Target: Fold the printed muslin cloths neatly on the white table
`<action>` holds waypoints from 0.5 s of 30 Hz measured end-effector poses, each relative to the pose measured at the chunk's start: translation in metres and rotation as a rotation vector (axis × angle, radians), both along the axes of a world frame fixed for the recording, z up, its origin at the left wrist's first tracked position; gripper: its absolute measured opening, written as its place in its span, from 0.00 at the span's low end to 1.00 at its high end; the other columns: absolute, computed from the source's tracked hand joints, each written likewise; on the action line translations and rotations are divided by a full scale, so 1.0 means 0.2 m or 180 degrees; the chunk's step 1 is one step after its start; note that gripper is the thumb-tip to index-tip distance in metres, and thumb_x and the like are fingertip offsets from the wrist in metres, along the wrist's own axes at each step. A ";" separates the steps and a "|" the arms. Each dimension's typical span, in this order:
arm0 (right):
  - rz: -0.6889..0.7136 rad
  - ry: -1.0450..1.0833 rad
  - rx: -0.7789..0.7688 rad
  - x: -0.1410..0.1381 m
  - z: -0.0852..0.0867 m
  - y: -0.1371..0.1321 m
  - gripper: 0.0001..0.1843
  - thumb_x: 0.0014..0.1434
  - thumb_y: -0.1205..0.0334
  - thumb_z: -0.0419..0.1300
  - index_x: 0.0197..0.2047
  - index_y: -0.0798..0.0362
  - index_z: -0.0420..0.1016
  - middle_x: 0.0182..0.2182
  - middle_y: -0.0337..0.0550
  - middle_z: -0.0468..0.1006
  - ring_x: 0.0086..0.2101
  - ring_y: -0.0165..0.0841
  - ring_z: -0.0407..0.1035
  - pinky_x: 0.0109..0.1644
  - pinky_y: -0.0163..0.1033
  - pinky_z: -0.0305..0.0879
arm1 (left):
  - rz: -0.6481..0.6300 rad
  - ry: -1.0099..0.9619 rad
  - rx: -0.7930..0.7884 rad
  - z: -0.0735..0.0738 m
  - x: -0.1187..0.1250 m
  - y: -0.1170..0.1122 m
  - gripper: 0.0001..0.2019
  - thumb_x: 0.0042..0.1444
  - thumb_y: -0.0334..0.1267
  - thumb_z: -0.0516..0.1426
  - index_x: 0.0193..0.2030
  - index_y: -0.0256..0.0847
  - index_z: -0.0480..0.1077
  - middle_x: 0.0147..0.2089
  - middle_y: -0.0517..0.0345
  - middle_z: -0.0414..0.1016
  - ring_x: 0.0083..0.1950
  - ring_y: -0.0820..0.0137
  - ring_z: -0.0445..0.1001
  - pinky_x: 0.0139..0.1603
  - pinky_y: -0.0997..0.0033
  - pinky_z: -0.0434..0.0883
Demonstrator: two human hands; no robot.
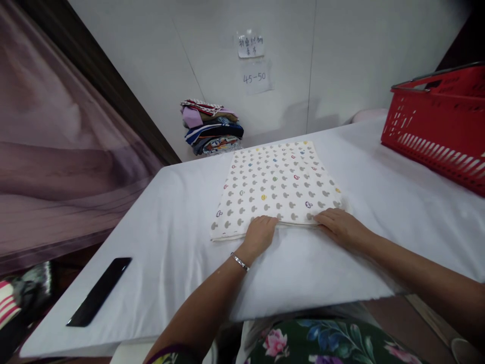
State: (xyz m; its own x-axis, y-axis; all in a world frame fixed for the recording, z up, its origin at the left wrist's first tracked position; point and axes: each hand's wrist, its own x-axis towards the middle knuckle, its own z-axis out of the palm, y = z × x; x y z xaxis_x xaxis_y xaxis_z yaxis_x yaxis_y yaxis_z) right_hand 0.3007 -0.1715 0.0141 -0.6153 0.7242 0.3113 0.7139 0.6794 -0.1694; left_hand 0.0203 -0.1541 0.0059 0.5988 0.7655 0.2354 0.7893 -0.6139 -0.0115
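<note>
A white cloth (275, 189) with grey mushroom shapes and a few coloured ones lies folded flat on the table in front of me. My left hand (261, 233) is closed at the middle of its near edge, fingertips on top and the thumb out of sight. At the near right corner, my right hand (339, 228) grips the same edge with fingers bent over it. Layers show along the edge between the two hands.
A white-covered table (182, 212) runs to the wall. Folded fabrics (214, 129) are stacked beyond its far edge. On the right stands a red basket (439, 126). A black phone-like slab (100, 291) lies near left, and a pinkish curtain (56, 141) hangs beside the table.
</note>
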 end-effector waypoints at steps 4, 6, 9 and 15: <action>0.0027 -0.0073 0.0020 0.00 0.01 0.00 0.15 0.63 0.69 0.44 0.40 0.52 0.71 0.34 0.45 0.76 0.36 0.36 0.68 0.38 0.42 0.63 | -0.0123 -0.0029 -0.0018 -0.01 -0.01 0.00 0.11 0.56 0.24 0.48 0.39 0.40 0.67 0.38 0.54 0.72 0.41 0.66 0.69 0.41 0.65 0.65; 0.0069 -0.0106 0.0055 0.00 0.01 0.00 0.15 0.62 0.70 0.44 0.41 0.52 0.70 0.34 0.45 0.75 0.35 0.36 0.68 0.37 0.42 0.61 | -0.0225 -0.0062 0.0008 -0.02 -0.01 0.00 0.11 0.57 0.24 0.49 0.41 0.41 0.67 0.42 0.54 0.72 0.44 0.66 0.69 0.42 0.65 0.65; 0.0184 -0.0179 0.0028 0.01 0.02 -0.01 0.16 0.60 0.73 0.44 0.41 0.51 0.71 0.36 0.45 0.75 0.34 0.35 0.67 0.37 0.41 0.60 | -0.0350 -0.0047 0.0086 -0.03 -0.02 -0.01 0.11 0.57 0.26 0.50 0.43 0.42 0.68 0.49 0.54 0.71 0.46 0.65 0.68 0.42 0.64 0.65; 0.0293 -0.0151 -0.0077 0.04 0.07 0.04 0.17 0.61 0.70 0.44 0.39 0.48 0.72 0.40 0.43 0.75 0.37 0.36 0.67 0.39 0.41 0.61 | -0.0457 -0.0015 0.0269 0.00 -0.03 0.03 0.11 0.58 0.26 0.50 0.42 0.42 0.69 0.47 0.55 0.72 0.45 0.66 0.68 0.40 0.65 0.64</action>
